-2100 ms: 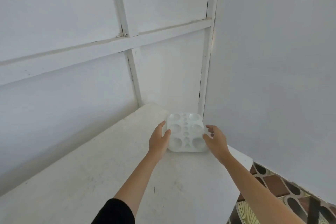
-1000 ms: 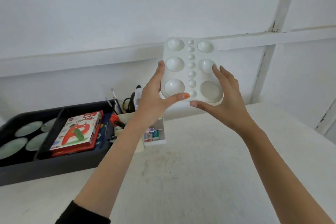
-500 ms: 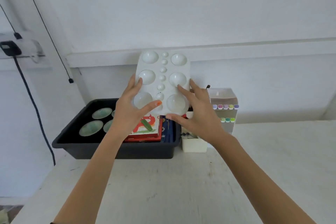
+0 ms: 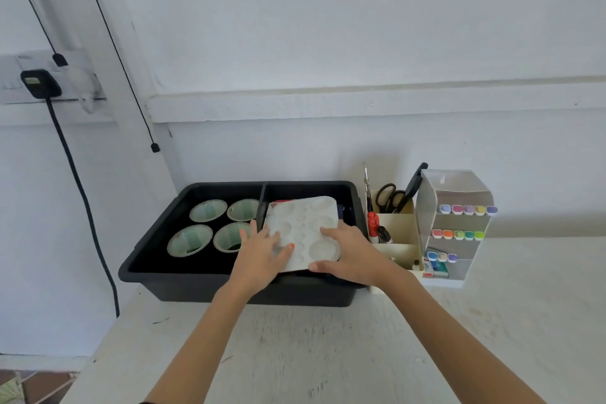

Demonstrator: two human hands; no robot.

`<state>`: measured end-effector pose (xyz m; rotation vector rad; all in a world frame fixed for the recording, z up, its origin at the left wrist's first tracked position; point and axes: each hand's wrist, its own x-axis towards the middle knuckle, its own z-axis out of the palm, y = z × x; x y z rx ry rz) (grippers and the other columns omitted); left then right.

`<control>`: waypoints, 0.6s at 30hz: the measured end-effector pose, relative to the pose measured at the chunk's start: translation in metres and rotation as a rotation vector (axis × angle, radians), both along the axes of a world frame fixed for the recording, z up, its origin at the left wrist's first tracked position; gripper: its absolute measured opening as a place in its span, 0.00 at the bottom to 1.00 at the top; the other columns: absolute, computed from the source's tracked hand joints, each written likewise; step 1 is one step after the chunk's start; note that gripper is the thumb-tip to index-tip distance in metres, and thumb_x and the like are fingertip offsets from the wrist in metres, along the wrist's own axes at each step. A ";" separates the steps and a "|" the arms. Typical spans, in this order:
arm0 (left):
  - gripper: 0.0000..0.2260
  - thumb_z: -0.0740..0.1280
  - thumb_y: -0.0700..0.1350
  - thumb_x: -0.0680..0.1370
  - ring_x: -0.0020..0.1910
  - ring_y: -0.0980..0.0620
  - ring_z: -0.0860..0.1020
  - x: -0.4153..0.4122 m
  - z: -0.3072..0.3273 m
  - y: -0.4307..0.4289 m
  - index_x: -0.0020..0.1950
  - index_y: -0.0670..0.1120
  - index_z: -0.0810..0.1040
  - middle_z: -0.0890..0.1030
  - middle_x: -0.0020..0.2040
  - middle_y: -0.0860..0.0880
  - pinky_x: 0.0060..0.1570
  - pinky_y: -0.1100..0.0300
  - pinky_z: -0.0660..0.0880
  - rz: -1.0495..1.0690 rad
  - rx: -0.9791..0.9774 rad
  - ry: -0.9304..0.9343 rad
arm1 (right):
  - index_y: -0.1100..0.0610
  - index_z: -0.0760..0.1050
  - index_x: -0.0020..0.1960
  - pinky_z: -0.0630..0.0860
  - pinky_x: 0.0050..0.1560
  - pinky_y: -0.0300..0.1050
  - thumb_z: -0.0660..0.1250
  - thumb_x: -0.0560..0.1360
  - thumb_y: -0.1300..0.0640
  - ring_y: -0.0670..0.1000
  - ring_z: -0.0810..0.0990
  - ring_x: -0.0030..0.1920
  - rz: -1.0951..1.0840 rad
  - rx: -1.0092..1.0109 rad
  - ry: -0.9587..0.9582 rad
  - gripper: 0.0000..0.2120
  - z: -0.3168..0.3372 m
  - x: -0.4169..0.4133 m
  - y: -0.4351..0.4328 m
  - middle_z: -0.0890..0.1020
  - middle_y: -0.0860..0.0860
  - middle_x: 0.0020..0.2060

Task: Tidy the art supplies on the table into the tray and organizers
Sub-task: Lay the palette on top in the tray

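The step in hand is stowing the white paint palette (image 4: 303, 229) in the black tray (image 4: 183, 285). The palette is over the tray's right compartment, just right of the divider, wells up and lying nearly flat, on or just above items of which only a red edge shows at the far side. I cannot tell whether it has settled. The left hand (image 4: 262, 252) pinches the palette's near-left corner, thumb on top and fingers at the left edge. The right hand (image 4: 349, 252) grips the near-right side, fingers laid across the top and thumb hooked at the near edge. The left compartment holds four round cups (image 4: 208, 210). Right of the tray on the desk (image 4: 311, 354) stand a cream organizer (image 4: 393, 223) with scissors (image 4: 388, 198) and a marker rack (image 4: 459, 229). Next, I judge, the palette must be lowered level until it rests inside the rim. Then both hands can let go and draw back without catching the divider or the organizer.
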<state>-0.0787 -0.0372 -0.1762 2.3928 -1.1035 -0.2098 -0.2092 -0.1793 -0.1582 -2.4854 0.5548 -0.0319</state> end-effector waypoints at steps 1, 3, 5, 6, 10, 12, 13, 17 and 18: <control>0.21 0.57 0.55 0.80 0.76 0.43 0.43 0.001 -0.002 -0.002 0.59 0.40 0.76 0.73 0.64 0.44 0.73 0.47 0.37 -0.019 0.032 -0.035 | 0.54 0.58 0.75 0.58 0.72 0.53 0.66 0.73 0.41 0.56 0.54 0.74 0.018 -0.035 0.028 0.36 -0.001 0.004 -0.001 0.60 0.55 0.74; 0.23 0.54 0.56 0.81 0.76 0.43 0.42 0.004 -0.006 -0.007 0.64 0.39 0.71 0.69 0.68 0.45 0.73 0.47 0.38 -0.019 0.115 -0.079 | 0.55 0.60 0.74 0.63 0.69 0.52 0.62 0.76 0.40 0.57 0.59 0.72 0.045 -0.170 0.100 0.32 -0.001 0.011 0.000 0.63 0.57 0.72; 0.27 0.50 0.57 0.82 0.76 0.45 0.44 0.007 -0.009 -0.013 0.75 0.42 0.57 0.60 0.75 0.46 0.72 0.49 0.36 -0.027 0.218 -0.185 | 0.55 0.58 0.74 0.65 0.67 0.53 0.56 0.78 0.39 0.59 0.59 0.72 0.035 -0.287 0.158 0.31 -0.001 0.020 0.001 0.59 0.60 0.74; 0.28 0.48 0.57 0.82 0.76 0.47 0.47 0.009 -0.010 -0.017 0.76 0.43 0.53 0.58 0.76 0.45 0.72 0.49 0.35 -0.032 0.259 -0.241 | 0.56 0.56 0.75 0.64 0.68 0.54 0.54 0.78 0.39 0.60 0.58 0.73 0.017 -0.307 0.182 0.31 -0.002 0.025 0.002 0.56 0.61 0.75; 0.26 0.44 0.55 0.82 0.76 0.48 0.51 0.021 -0.014 -0.029 0.77 0.42 0.49 0.57 0.76 0.45 0.72 0.47 0.36 -0.042 0.359 -0.343 | 0.58 0.48 0.76 0.62 0.69 0.56 0.51 0.81 0.44 0.63 0.54 0.74 -0.068 -0.210 0.182 0.30 -0.011 0.045 0.003 0.47 0.62 0.75; 0.26 0.44 0.54 0.83 0.76 0.48 0.52 0.026 -0.014 -0.035 0.77 0.42 0.49 0.58 0.76 0.44 0.72 0.47 0.36 -0.040 0.370 -0.376 | 0.59 0.44 0.77 0.59 0.71 0.55 0.50 0.82 0.46 0.64 0.51 0.74 -0.094 -0.109 0.157 0.30 -0.015 0.052 0.001 0.42 0.62 0.75; 0.26 0.44 0.54 0.83 0.76 0.48 0.52 0.028 -0.013 -0.038 0.77 0.42 0.49 0.57 0.76 0.44 0.72 0.47 0.36 -0.039 0.374 -0.384 | 0.59 0.42 0.77 0.57 0.72 0.55 0.50 0.82 0.47 0.64 0.49 0.75 -0.103 -0.068 0.137 0.31 -0.017 0.054 0.000 0.41 0.62 0.75; 0.26 0.44 0.55 0.82 0.76 0.49 0.52 0.036 -0.018 -0.046 0.77 0.42 0.50 0.57 0.76 0.45 0.72 0.47 0.36 -0.021 0.375 -0.401 | 0.58 0.44 0.77 0.55 0.73 0.55 0.51 0.81 0.47 0.65 0.48 0.75 -0.132 0.016 0.096 0.30 -0.021 0.061 -0.009 0.40 0.61 0.75; 0.26 0.44 0.55 0.82 0.76 0.49 0.53 0.036 -0.017 -0.046 0.77 0.42 0.51 0.58 0.76 0.45 0.72 0.46 0.36 -0.019 0.366 -0.400 | 0.58 0.47 0.77 0.56 0.73 0.55 0.52 0.81 0.47 0.64 0.49 0.75 -0.140 0.039 0.087 0.30 -0.021 0.062 -0.010 0.41 0.60 0.76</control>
